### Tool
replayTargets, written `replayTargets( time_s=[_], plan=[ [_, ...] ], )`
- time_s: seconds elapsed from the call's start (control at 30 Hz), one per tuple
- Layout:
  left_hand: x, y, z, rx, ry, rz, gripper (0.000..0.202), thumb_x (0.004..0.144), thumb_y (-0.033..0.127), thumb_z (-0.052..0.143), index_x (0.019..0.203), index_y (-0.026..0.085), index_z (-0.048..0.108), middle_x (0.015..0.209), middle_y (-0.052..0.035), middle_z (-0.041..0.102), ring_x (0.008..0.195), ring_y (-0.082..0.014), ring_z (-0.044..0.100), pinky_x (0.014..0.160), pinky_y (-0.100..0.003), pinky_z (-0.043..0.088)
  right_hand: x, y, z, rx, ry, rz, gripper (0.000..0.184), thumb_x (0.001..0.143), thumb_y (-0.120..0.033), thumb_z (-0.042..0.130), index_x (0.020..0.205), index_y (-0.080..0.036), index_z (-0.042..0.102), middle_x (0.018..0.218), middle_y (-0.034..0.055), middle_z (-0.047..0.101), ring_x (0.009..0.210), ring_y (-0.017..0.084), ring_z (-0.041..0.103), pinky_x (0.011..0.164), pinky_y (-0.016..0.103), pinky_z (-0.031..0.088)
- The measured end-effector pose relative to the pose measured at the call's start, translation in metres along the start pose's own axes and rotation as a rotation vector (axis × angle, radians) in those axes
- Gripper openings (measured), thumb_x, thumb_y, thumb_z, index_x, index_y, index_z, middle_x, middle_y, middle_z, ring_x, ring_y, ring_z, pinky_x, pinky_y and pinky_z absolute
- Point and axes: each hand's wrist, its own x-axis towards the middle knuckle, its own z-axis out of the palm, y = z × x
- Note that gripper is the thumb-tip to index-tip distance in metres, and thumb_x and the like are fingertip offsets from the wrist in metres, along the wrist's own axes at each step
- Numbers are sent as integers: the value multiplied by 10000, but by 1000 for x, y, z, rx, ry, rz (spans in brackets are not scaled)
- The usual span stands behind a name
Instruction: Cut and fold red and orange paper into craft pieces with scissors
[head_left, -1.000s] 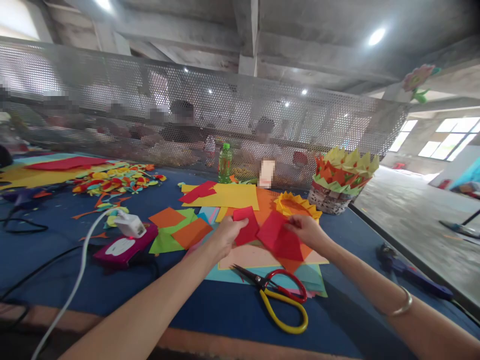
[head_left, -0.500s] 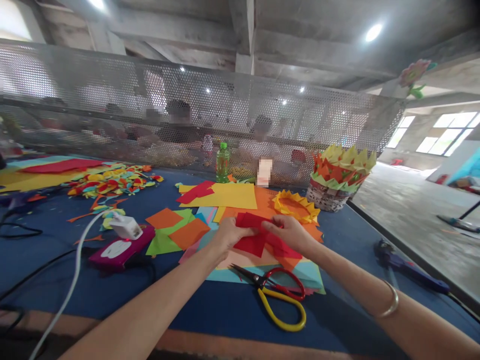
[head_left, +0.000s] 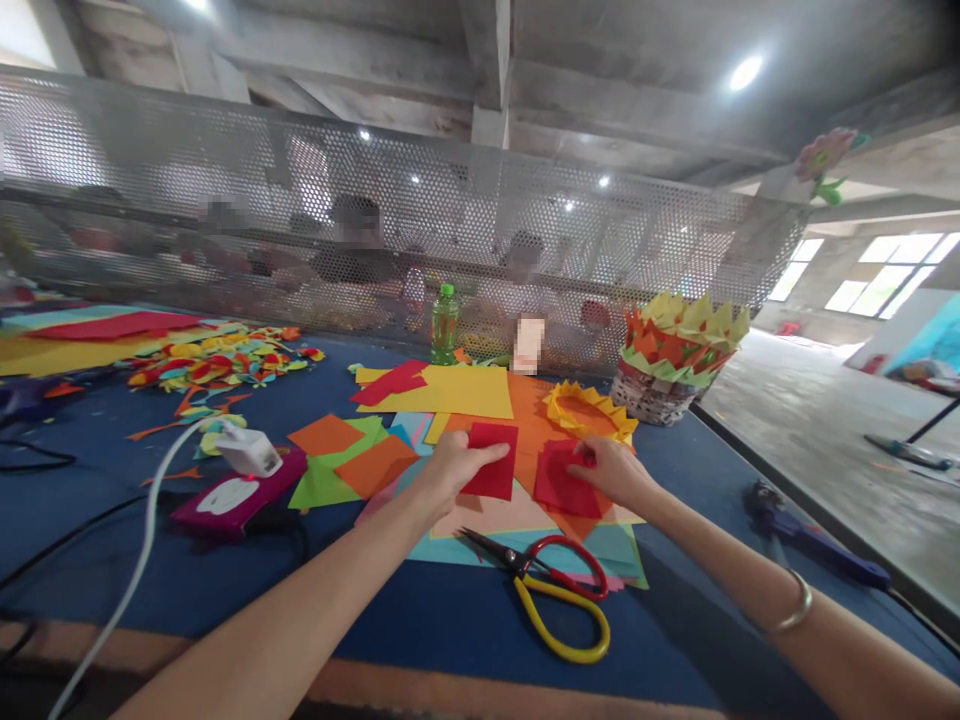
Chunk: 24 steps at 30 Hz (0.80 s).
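Note:
A red rectangle of paper [head_left: 491, 470], its edges fairly straight, is pinched in my left hand [head_left: 454, 472], with the thumb laid across its face. To the right, my right hand [head_left: 611, 470] has its fingers drawn together at the edge of a small pile of red paper squares [head_left: 556, 480]. Whether those fingertips grip a sheet or only press on it is hard to see. Beneath both hands lie an orange sheet [head_left: 529, 400] and a pale peach sheet [head_left: 487, 520]. Scissors [head_left: 517, 562] with one red and one yellow handle lie nearer to me.
Orange squares [head_left: 375, 465], a purple power strip [head_left: 225, 505] with a white charger [head_left: 251, 452], and paper scraps [head_left: 217, 360] are left. A yellow paper ring [head_left: 589, 412], a paper-trimmed basket [head_left: 660, 390] and a glue gun [head_left: 817, 540] are right. A green bottle [head_left: 444, 330] stands behind.
My right hand has moved right and slightly down, away from the red paper that both hands were holding, to the red pile. The left hand keeps its paper, now apart from the right hand.

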Motion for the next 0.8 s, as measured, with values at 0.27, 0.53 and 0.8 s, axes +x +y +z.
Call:
replayTargets(
  time_s=[0.27, 0.53, 0.8],
  plan=[
    [-21, 15, 12, -7, -377, -73, 400, 535, 415, 855, 790, 135, 726, 740, -61, 727, 630, -174, 641, 625, -283, 489, -11, -52, 10, 252, -91, -217, 281, 884, -475, 539, 937, -217, 639, 863, 3, 700, 777, 152, 624, 681, 252, 455],
    [-15, 17, 6, 47, -314, -91, 343, 641, 449, 812, 686, 139, 672, 675, -79, 718, 593, -158, 658, 610, -276, 503, 13, 1, -1, 176, 8, -30, 195, 792, -377, 555, 753, -188, 581, 587, -24, 584, 566, 141, 513, 531, 254, 351],
    [-17, 22, 8, 62, -264, -85, 330, 676, 436, 791, 699, 137, 654, 696, -85, 726, 594, -152, 663, 618, -274, 510, 8, 24, 0, -7, -16, 38, 238, 769, -398, 610, 848, -182, 670, 751, 35, 678, 701, 190, 598, 606, 277, 382]
  ],
)
